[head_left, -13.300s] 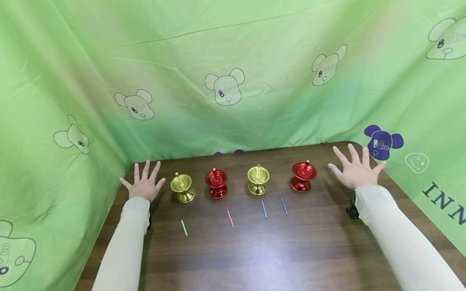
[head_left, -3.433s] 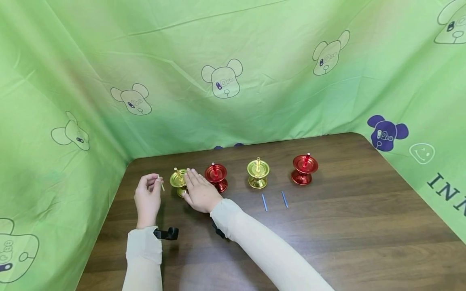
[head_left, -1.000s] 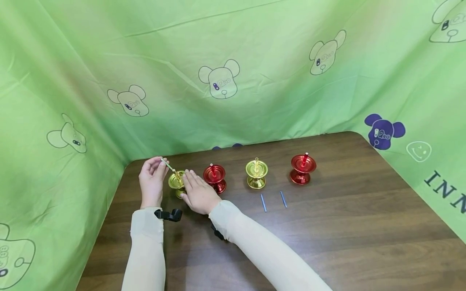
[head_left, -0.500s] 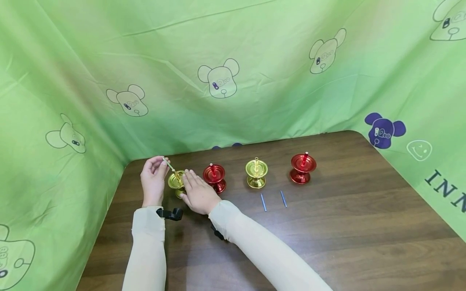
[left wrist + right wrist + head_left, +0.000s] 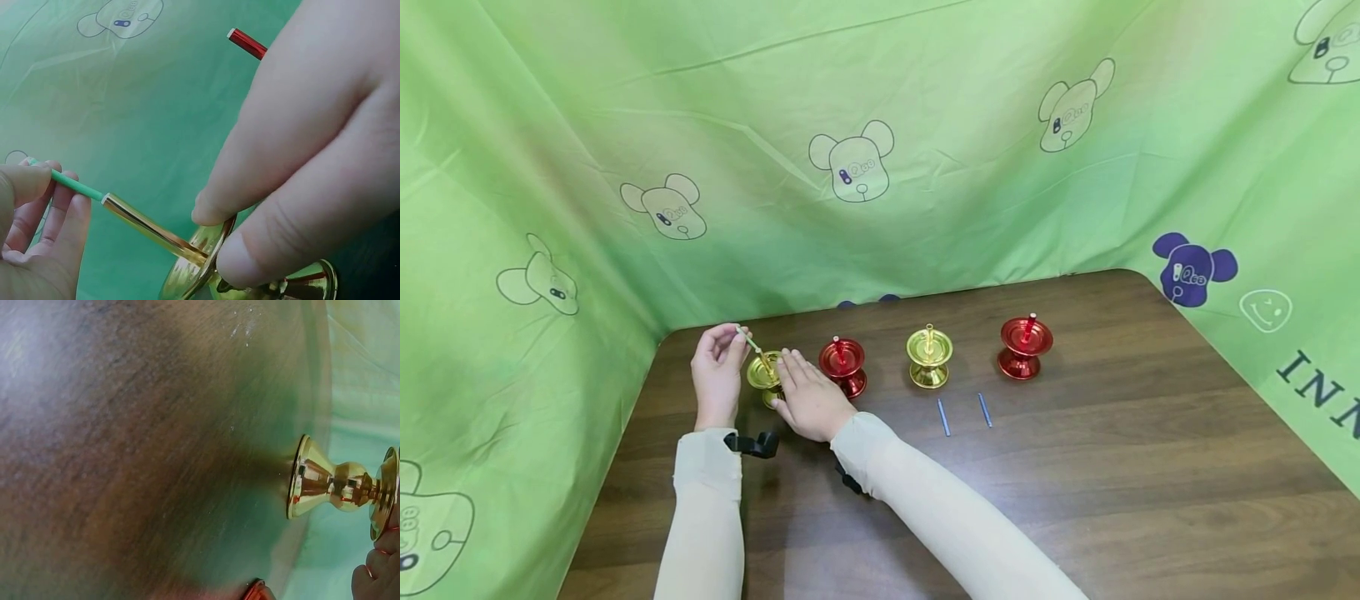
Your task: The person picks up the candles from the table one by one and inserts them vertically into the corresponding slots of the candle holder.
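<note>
My left hand (image 5: 717, 379) pinches a thin green candle (image 5: 78, 185) by its upper end. The candle's lower end meets the top of the hollow gold stem on the leftmost gold candle holder (image 5: 147, 226), in line with it. My right hand (image 5: 812, 402) grips that holder's dish at the rim, thumb low and the other fingers stretched along its right side. In the right wrist view the gold holder (image 5: 350, 484) shows its flared foot, with fingertips at the dish edge. A red candle holder (image 5: 841, 358) stands just behind my right hand, which partly covers it.
Farther right stand another gold holder (image 5: 929, 354) and another red holder (image 5: 1026, 346). Two blue candles (image 5: 943, 417) lie in front of the gold one. A green cloth (image 5: 737, 167) hangs behind and beside the brown wooden table (image 5: 1120, 467).
Earlier the green candle lay on the table and both hands were spread apart. Since then my left hand has lifted it onto the gold stem. Over the last second the hands hardly move.
</note>
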`<state>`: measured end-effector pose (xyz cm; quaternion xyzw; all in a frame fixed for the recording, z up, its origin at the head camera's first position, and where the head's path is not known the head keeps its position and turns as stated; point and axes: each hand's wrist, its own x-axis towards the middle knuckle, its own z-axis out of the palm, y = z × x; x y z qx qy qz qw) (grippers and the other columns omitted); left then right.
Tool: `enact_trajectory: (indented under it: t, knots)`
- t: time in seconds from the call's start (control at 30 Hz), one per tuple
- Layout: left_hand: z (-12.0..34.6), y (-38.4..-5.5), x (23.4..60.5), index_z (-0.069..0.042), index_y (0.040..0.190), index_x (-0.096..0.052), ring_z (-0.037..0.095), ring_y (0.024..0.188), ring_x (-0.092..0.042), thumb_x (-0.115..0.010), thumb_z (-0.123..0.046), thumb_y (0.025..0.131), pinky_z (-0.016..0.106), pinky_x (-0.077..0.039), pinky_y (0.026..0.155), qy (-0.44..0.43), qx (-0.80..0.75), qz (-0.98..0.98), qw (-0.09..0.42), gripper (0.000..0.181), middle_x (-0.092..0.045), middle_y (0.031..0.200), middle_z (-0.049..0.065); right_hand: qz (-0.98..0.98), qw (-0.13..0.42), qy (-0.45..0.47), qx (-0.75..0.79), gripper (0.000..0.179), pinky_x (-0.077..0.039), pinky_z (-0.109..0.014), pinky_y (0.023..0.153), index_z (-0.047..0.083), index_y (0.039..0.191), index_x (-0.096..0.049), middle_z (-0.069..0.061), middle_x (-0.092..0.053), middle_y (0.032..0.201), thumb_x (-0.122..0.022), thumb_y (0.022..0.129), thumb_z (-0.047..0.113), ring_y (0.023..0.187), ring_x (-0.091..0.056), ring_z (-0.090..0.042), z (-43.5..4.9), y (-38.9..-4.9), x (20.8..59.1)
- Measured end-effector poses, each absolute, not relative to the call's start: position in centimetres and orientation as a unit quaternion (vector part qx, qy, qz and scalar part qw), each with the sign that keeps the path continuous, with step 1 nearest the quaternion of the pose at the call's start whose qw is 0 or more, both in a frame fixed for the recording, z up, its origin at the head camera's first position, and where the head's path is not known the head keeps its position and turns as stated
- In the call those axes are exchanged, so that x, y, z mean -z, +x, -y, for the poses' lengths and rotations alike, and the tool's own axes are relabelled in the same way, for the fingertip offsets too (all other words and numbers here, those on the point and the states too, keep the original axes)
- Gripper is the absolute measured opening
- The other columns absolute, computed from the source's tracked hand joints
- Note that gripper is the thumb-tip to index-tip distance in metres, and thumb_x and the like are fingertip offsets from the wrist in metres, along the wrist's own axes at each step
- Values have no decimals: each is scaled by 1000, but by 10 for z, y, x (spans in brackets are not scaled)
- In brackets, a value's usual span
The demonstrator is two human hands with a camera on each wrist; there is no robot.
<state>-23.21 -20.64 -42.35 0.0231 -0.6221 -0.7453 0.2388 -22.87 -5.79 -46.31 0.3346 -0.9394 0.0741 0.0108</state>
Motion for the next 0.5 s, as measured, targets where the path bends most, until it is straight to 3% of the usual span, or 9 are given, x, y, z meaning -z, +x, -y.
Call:
enact_trajectory:
  t: [0.17,0.37,0.5]
  knots:
    - [206,-232,425,6,111,-60,11,94,-68,-58,7,98,22,-55,91,15,737,631,242,13,-68,98,0,939,12,335,-74,69,-18,-34,124,1,160,-23,-15,-18,168,-35,109,46,155,-14,-26,57,-228,463]
    - [206,-233,426,10,113,-59,10,95,-67,-58,8,98,22,-54,91,8,716,652,251,14,-67,98,-1,938,15,336,-77,68,-19,-34,123,1,160,-24,-15,-19,167,-36,109,45,155,-15,-26,58,-229,464]
    - [206,-235,427,14,114,-58,8,94,-66,-59,7,98,20,-54,89,-2,684,681,261,17,-67,100,4,938,18,336,-79,68,-20,-35,123,1,160,-25,-15,-20,167,-36,109,45,155,-16,-26,57,-229,465]
